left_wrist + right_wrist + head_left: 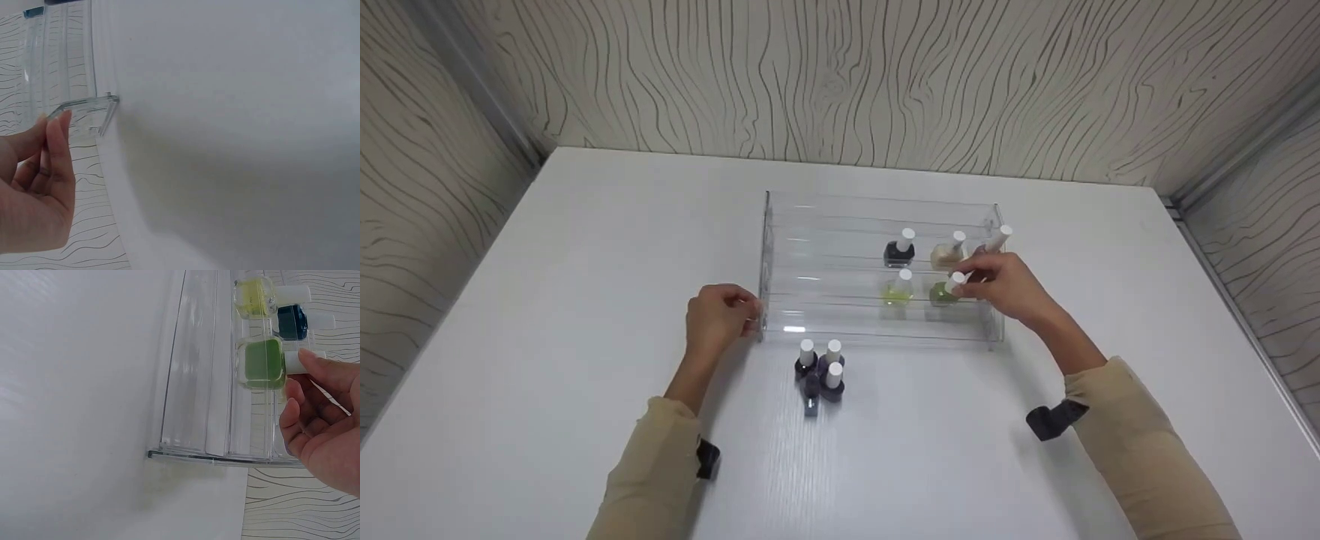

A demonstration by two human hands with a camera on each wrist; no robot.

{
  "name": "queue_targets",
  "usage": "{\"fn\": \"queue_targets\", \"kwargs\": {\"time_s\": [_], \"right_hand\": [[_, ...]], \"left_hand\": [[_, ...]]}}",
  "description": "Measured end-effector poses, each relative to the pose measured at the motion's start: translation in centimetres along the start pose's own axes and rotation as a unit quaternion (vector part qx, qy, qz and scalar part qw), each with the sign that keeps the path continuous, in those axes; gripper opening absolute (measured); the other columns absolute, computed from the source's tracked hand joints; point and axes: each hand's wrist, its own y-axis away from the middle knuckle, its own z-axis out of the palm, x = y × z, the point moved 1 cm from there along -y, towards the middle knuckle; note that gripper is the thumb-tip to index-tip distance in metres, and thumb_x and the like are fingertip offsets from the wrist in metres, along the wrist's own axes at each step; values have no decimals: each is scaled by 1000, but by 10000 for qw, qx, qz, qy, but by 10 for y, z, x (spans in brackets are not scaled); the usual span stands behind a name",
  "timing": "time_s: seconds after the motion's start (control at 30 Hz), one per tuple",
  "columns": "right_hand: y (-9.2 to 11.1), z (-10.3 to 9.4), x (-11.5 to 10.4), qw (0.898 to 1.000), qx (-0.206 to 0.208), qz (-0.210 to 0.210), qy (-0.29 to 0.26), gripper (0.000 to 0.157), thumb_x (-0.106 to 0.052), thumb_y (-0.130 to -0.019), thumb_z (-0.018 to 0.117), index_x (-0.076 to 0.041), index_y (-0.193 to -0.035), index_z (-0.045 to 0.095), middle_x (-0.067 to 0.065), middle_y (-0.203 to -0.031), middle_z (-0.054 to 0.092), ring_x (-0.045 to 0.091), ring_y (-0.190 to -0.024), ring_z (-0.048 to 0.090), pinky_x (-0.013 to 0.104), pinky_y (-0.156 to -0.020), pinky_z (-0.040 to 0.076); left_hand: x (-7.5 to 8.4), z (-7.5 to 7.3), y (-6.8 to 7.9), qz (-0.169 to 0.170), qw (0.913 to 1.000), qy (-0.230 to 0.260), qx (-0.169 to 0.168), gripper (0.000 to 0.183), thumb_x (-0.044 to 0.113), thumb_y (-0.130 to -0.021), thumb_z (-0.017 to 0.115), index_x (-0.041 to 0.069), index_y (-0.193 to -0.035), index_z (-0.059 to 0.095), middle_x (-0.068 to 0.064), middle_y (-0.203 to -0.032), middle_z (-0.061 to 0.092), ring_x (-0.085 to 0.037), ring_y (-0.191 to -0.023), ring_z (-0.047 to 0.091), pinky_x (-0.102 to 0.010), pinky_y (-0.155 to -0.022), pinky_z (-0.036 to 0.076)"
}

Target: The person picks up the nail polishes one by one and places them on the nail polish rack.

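Note:
A clear tiered display rack (pixel 825 319) stands on the white table. My left hand (pixel 716 319) pinches the rack's left side panel (pixel 84 104) between thumb and fingers. With thumb and fingertips, my right hand (pixel 1009 289) holds the white cap of a green nail polish bottle (pixel 263 363), which is upright on a front tier. To its left sits a yellow nail polish bottle (pixel 896 295). One tier behind are a dark bottle (pixel 898 255), a cream bottle (pixel 945 256) and, at the right end, another white-capped bottle (pixel 1000 238), partly hidden by my right hand.
In front of the rack, several dark nail polish bottles (pixel 832 386) are grouped on the table (pixel 915 450). One of them (pixel 811 394) appears to lie on its side. A wood-grain patterned panel (pixel 825 82) rises behind the table, with similar panels at both sides.

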Motion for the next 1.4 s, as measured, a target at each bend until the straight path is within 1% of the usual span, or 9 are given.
{"fn": "queue_targets", "kwargs": {"time_s": [0.47, 0.87, 1.0, 1.2, 1.4], "right_hand": [[0, 0, -1, 10000, -11, -14, 85, 28, -4, -79, 69, 3, -105, 65, 11, -93, 58, 21, -80, 54, 21, -64, 47], [2, 0, -2, 10000, -19, 2, -40, 28, -6, -79, 69, 5, -105, 64, 11, -94, 58, 19, -80, 54, 19, -63, 48], [4, 0, -1, 10000, 12, -1, -42, 29, -5, -80, 68, 5, -107, 63, 12, -96, 58, 19, -81, 53, 19, -64, 48], [8, -2, -2, 9998, 98, -84, -118, 26, -2, -80, 67, 4, -105, 64, 14, -98, 60, 18, -80, 55, 19, -64, 49], [14, -4, -4, 9997, 215, 33, -95, 24, -2, -81, 66, 5, -103, 64, 16, -98, 61, 15, -77, 54, 19, -62, 49]], "left_hand": [[-1, 0, 0, -28, 10000, -50, 3, 9, -3, -82, 58, -3, -82, 67, -11, -71, 58, -14, -52, 58, -22, -49, 52], [-1, 0, 0, 28, 9999, -122, 38, 9, -1, -82, 59, -4, -83, 67, -11, -71, 60, -13, -53, 59, -22, -50, 52], [0, 0, 1, 19, 9998, -196, 80, 9, 0, -83, 59, -3, -83, 67, -11, -71, 60, -14, -53, 59, -22, -50, 52], [0, 0, 0, 37, 9999, -106, 90, 8, -2, -82, 59, -4, -81, 67, -11, -69, 59, -13, -52, 60, -22, -49, 52], [1, 0, 1, 60, 9998, -154, 64, 8, -1, -82, 60, -3, -82, 67, -12, -72, 59, -14, -54, 60, -22, -51, 53]]}}
